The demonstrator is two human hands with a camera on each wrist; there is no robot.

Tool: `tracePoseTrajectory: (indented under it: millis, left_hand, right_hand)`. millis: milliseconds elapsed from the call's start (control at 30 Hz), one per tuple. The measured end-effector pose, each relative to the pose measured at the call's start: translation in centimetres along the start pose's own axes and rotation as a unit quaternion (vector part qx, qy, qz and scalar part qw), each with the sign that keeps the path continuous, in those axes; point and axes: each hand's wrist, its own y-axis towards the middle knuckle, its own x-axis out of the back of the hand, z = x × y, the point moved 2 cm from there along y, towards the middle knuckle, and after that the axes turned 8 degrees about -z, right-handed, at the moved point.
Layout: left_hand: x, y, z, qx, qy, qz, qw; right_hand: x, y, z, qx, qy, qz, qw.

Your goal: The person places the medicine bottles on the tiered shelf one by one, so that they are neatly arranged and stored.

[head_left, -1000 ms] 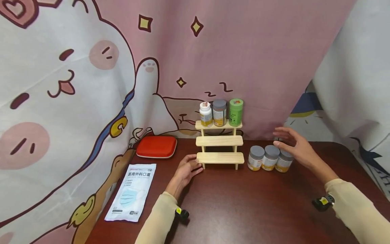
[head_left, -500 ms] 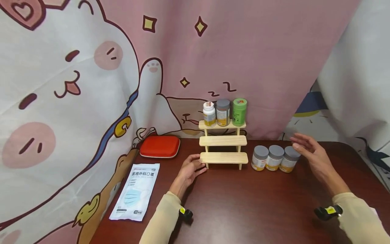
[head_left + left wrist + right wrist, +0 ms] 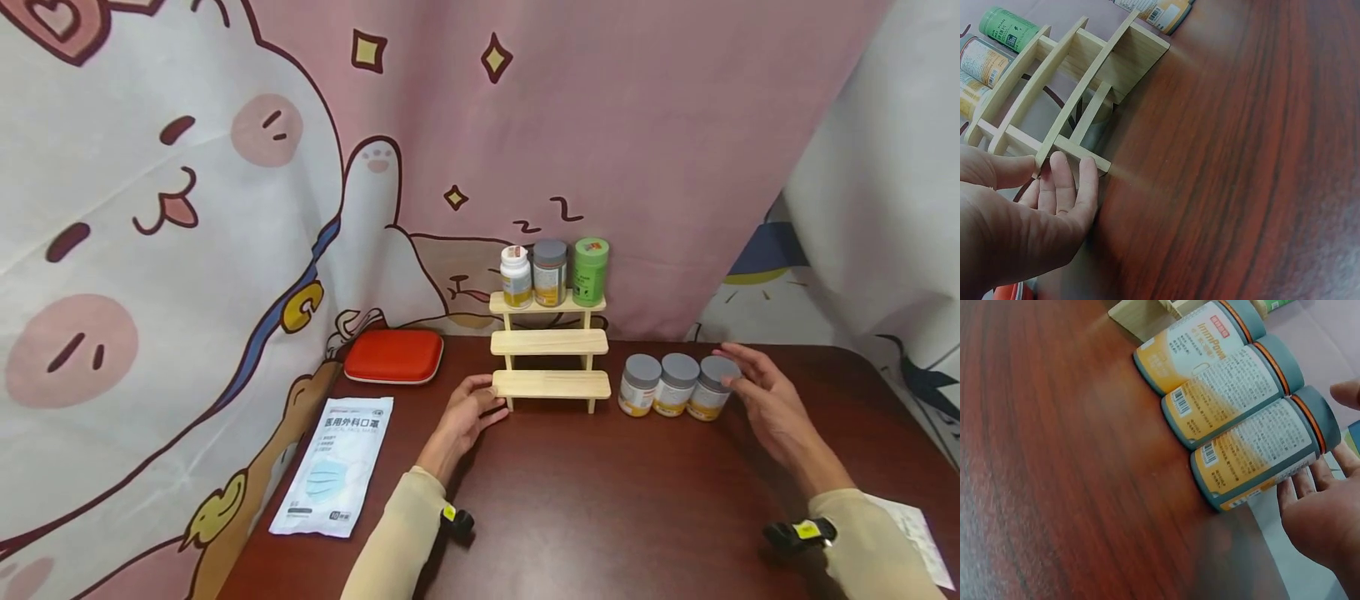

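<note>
At the middle of the table stands a three-step wooden riser [image 3: 551,384]. My left hand [image 3: 467,417] pinches the left end of its lowest step, thumb above and fingers beneath, as the left wrist view shows. A white bottle [image 3: 517,279], a grey-lidded jar [image 3: 550,275] and a green canister [image 3: 591,275] line the top step. To the right of the riser, three grey-lidded supplement jars stand in a row: left jar [image 3: 640,387], middle jar [image 3: 676,387] and right jar [image 3: 1257,450]. My right hand [image 3: 772,412] is beside the right jar, fingers along its side, thumb apart from its lid.
On the left lie a red zip case [image 3: 393,357] and a white face mask packet [image 3: 332,465]. White paper [image 3: 911,529] shows by the right sleeve. A patterned curtain [image 3: 645,167] hangs behind the brown table [image 3: 600,500].
My right hand shifts right, then lowers beside the right jar, its fingers coming close along the jar's side. The left hand keeps its hold on the riser. The head view has shifted slightly.
</note>
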Motion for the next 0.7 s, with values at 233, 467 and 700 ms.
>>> tracePoseTrajectory:
  millis: [233,467,700]
  left_hand:
    - [-0.1,0.0,0.0,0.002,0.003,-0.002,1.0000]
    - [0.1,0.1,0.0,0.000,0.004,-0.005,1.0000]
    - [0.0,0.2,0.0,0.005,0.007,-0.005,1.0000]
  right_hand:
    - [0.5,-0.4,-0.6,-0.035,-0.048,0.012,0.9982]
    - [0.5,-0.3,-1.1,-0.016,-0.018,0.017,0.9996]
    - [0.8,-0.5,-1.2,0.002,-0.011,0.005,0.9999]
